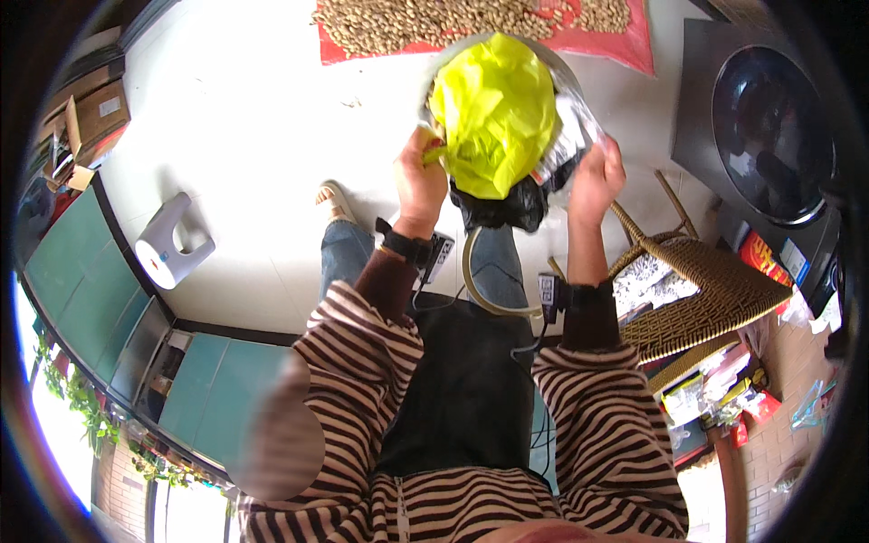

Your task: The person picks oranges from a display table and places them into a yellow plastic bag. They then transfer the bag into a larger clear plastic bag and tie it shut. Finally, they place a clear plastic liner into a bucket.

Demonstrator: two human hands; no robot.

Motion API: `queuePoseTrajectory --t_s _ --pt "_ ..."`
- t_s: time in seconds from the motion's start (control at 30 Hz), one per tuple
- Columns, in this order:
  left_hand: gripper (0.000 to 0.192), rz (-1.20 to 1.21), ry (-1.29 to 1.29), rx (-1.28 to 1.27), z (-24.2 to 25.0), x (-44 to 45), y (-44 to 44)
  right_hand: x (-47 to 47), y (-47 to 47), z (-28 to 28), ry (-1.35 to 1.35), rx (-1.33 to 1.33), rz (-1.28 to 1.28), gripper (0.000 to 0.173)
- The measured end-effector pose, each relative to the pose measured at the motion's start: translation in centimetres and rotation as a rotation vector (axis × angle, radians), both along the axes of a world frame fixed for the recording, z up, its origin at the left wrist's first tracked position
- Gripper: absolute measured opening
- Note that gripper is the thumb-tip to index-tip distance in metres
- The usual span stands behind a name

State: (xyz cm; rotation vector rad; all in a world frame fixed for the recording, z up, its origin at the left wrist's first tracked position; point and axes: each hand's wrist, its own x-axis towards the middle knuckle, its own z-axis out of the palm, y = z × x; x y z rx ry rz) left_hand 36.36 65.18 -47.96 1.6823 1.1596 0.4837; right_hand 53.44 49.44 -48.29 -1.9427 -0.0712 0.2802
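Note:
My left hand (419,180) pinches the edge of a bright yellow-green plastic bag (499,115). The bag is crumpled and puffed up, lying over a round basin (567,68) whose grey rim shows behind it. In my right hand (597,176) is the gathered edge of a clear and silvery plastic bag (574,132) that bears print. Black plastic (506,207) bunches under the yellow bag, between my two hands. What the bags hold is hidden.
Unshelled peanuts (434,27) cover a red sheet (611,51) on the floor beyond the basin. A wicker chair (686,298) stands at right, near a dark appliance (774,136) with a round door. At left lies a pale plastic jug (170,244) before green cabinets (81,271).

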Motion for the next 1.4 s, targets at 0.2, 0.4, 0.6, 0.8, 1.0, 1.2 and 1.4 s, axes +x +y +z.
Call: queuePoseTrajectory --t_s 0.2,0.4,0.6,0.8,1.0,1.2,1.4 --pt "0.021 -0.029 0.017 -0.024 1.6 0.1 -0.4 -0.9 -1.0 0.7 -0.134 0.083 0.024 0.015" --pt "0.018 -0.002 0.063 -0.102 3.3 0.0 -0.9 -1.7 -1.3 1.1 -0.157 0.01 -0.008 0.019" --pt "0.02 -0.014 -0.076 -0.076 6.0 0.0 -2.1 -2.6 -2.0 4.1 -0.019 0.082 -0.112 0.019" --pt "0.023 -0.042 -0.063 -0.124 9.1 0.1 -3.4 -2.6 -1.6 8.6 0.12 0.228 -0.155 0.02" --pt "0.025 -0.04 -0.101 -0.17 13.2 0.2 -5.6 -2.3 -3.5 12.6 0.059 0.113 -0.114 0.028" --pt "0.022 0.083 -0.198 -0.26 16.0 -0.9 -5.3 -0.8 -6.0 15.4 0.071 0.107 -0.227 0.027" --pt "0.026 0.036 -0.243 -0.253 18.7 -3.7 -4.1 -0.8 -10.5 16.8 0.206 0.241 -0.267 0.034"
